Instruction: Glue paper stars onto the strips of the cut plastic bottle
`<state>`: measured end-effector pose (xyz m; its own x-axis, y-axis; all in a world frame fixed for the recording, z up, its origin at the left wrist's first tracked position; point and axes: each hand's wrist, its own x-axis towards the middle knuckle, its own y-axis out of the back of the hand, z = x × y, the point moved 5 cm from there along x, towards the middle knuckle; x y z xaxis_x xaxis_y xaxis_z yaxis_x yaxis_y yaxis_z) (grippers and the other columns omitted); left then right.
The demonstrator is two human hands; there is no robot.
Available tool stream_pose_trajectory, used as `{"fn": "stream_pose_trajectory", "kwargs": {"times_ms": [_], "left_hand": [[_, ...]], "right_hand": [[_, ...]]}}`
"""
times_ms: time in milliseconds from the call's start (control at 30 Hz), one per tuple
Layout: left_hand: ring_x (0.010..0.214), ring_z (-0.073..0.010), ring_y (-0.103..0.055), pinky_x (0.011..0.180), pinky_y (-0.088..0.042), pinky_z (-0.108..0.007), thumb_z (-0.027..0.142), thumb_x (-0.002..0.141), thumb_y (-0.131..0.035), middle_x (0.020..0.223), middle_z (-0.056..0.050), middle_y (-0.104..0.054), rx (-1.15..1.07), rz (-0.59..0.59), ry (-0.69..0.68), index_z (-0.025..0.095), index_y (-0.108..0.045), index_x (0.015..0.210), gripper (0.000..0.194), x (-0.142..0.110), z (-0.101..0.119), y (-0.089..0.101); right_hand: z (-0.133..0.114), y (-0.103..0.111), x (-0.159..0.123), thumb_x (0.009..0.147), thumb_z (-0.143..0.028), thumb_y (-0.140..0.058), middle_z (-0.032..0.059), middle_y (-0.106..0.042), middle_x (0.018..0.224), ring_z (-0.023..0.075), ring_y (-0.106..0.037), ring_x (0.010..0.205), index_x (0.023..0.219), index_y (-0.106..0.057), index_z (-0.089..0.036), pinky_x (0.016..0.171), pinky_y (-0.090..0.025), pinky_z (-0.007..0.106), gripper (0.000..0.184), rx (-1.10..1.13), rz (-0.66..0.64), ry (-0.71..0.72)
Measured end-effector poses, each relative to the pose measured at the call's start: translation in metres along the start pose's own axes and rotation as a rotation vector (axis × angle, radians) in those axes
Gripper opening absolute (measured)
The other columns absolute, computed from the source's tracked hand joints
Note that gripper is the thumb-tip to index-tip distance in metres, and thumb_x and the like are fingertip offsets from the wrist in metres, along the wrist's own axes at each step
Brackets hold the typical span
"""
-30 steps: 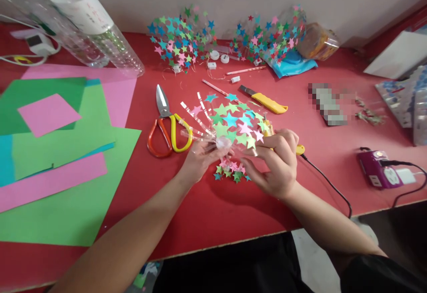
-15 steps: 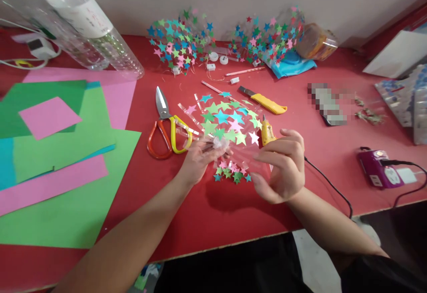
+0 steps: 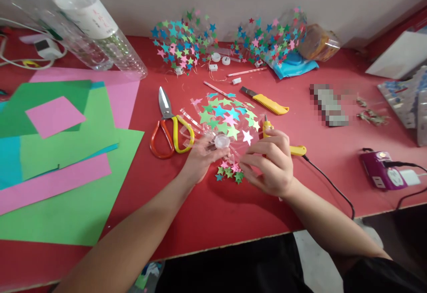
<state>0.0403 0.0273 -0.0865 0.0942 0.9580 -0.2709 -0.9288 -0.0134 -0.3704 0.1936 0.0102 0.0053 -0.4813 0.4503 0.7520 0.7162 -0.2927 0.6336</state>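
Note:
A clear plastic bottle top, cut into thin strips, carries pink, blue and green paper stars on its strips. My left hand is closed around its neck, thumb lying near the round mouth. My right hand is at the right side of it, thumb and fingertips pinched on one clear strip. Loose stars lie on the table just below the bottle piece. Behind my right hand rests a yellow glue gun, partly hidden by the fingers.
Scissors lie left of my hands, a yellow utility knife beyond them. Two star-covered plastic balls stand at the wall. Coloured paper and bottles fill the left; a purple power adapter sits right.
My right hand has moved left toward the bottle piece, and its spread fingers have closed together at a strip. The bottle piece has tipped slightly, showing its round mouth more.

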Motion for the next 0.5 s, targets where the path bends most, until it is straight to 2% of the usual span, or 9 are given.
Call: {"fn": "stream_pose_trajectory", "kwargs": {"times_ms": [200, 333, 500], "left_hand": [[0.064, -0.0122, -0.059, 0.065, -0.049, -0.026, 0.023, 0.062, -0.078, 0.066, 0.003, -0.063, 0.059, 0.054, 0.006, 0.018, -0.063, 0.083, 0.027, 0.001, -0.007, 0.004], [0.062, -0.0120, -0.059, 0.062, -0.049, -0.026, 0.029, 0.067, -0.077, 0.066, 0.003, -0.063, 0.070, 0.012, -0.023, 0.019, -0.063, 0.086, 0.025, 0.002, -0.009, 0.004], [0.061, -0.0118, -0.058, 0.064, -0.050, -0.027, 0.031, 0.066, -0.076, 0.069, 0.002, -0.064, 0.120, -0.026, -0.007, 0.018, -0.062, 0.082, 0.025, 0.001, -0.005, 0.002]], "right_hand": [[-0.003, -0.002, 0.000, 0.081, -0.017, -0.066, -0.0020, -0.063, 0.079, 0.0155, -0.052, 0.079, 0.084, -0.061, -0.025, 0.088, -0.047, 0.040, 0.010, -0.002, -0.035, 0.009], [-0.003, 0.002, 0.002, 0.081, -0.017, -0.065, -0.0016, -0.063, 0.078, 0.0157, -0.052, 0.078, 0.087, -0.063, -0.025, 0.085, -0.047, 0.038, 0.011, -0.041, 0.004, 0.025], [-0.001, 0.008, 0.001, 0.080, -0.017, -0.067, -0.0030, -0.064, 0.075, 0.0146, -0.052, 0.073, 0.089, -0.064, -0.026, 0.081, -0.045, 0.038, 0.012, -0.117, 0.061, 0.033]]}}
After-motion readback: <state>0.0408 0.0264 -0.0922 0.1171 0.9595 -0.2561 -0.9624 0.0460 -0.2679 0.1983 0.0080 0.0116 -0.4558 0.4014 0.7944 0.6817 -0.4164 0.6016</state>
